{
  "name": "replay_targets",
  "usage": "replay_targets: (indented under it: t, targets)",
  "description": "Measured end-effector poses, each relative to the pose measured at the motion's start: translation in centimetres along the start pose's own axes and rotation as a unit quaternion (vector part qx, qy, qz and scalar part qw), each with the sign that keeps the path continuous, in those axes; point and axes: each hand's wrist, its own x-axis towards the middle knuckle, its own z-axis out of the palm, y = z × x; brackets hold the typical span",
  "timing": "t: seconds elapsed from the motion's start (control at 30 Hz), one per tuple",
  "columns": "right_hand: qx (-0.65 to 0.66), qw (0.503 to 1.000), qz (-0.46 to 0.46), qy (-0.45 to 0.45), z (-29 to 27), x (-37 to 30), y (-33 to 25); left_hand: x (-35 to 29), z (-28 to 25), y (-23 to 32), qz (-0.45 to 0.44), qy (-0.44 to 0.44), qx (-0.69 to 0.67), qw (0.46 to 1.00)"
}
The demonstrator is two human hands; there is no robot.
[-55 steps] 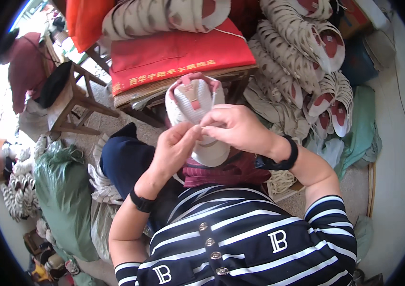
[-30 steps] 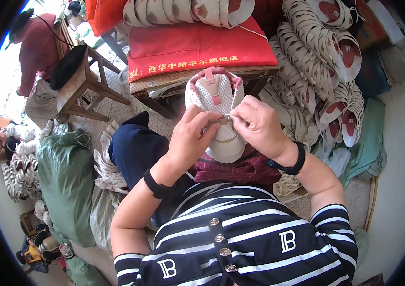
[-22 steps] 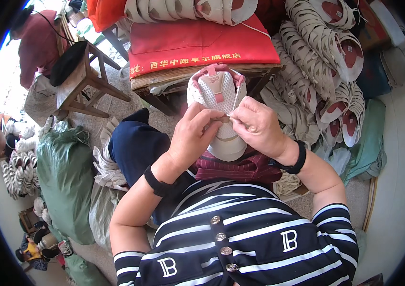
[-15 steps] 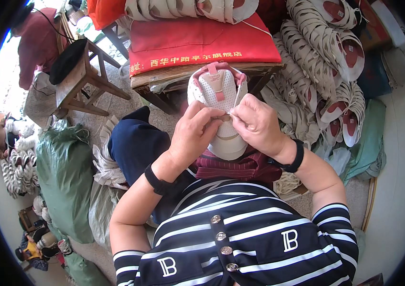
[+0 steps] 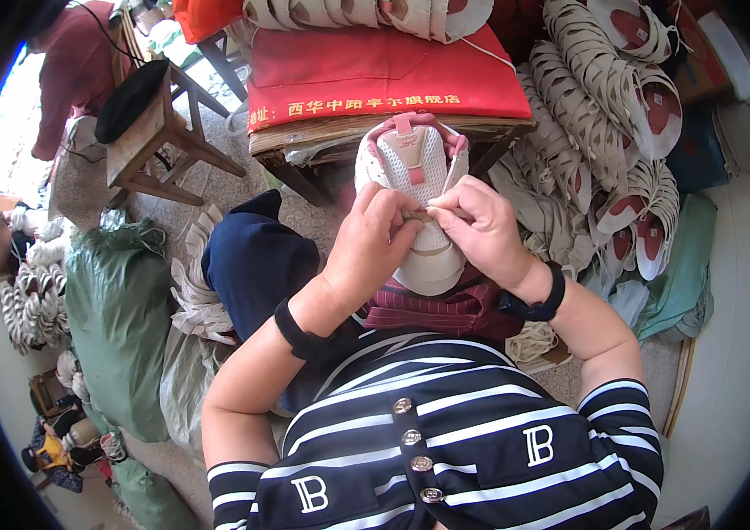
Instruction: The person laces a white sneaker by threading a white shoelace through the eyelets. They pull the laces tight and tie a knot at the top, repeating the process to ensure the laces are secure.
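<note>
A white mesh shoe with a pink collar and tongue tab sits in front of me, its toe toward my body. My left hand is closed at the left side of its lacing area, thumb and fingertips pinched together. From the other side, my right hand pinches with thumb and forefinger over the middle of the shoe. The fingertips of both hands almost meet there. What lies between them is too small and covered to make out. Maroon striped cloth lies beneath the shoe.
A wooden table under red cloth stands just beyond the shoe. Strung pale shoe uppers are heaped at the right. A wooden stool and a green sack are on the left. Another person appears far left.
The whole view has shifted slightly. My left hand has turned a little, its thumb now closer to the forefinger, and my right fingers have opened out slightly from a tighter curl. The shoe stays in place.
</note>
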Motion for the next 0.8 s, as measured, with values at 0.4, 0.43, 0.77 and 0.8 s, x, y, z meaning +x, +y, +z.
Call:
replay_targets:
  t: [0.4, 0.43, 0.77, 0.8]
  targets:
    - [-0.044, 0.996, 0.065, 0.05, -0.1, -0.2, -0.5, 0.0, -0.3, 0.8, -0.016, -0.032, 0.02, 0.999]
    - [-0.04, 0.996, 0.074, 0.034, -0.2, -0.1, -0.6, -0.1, -0.2, 0.8, -0.016, -0.029, 0.028, 0.999]
    - [-0.056, 0.997, 0.024, -0.054, -0.7, 1.3, -0.8, 0.1, -0.1, 0.6, -0.023, -0.032, 0.027, 0.999]
    - [-0.067, 0.996, 0.015, -0.06, -0.8, 1.4, -0.9, 0.2, -0.2, 0.7, -0.024, -0.034, 0.028, 0.999]
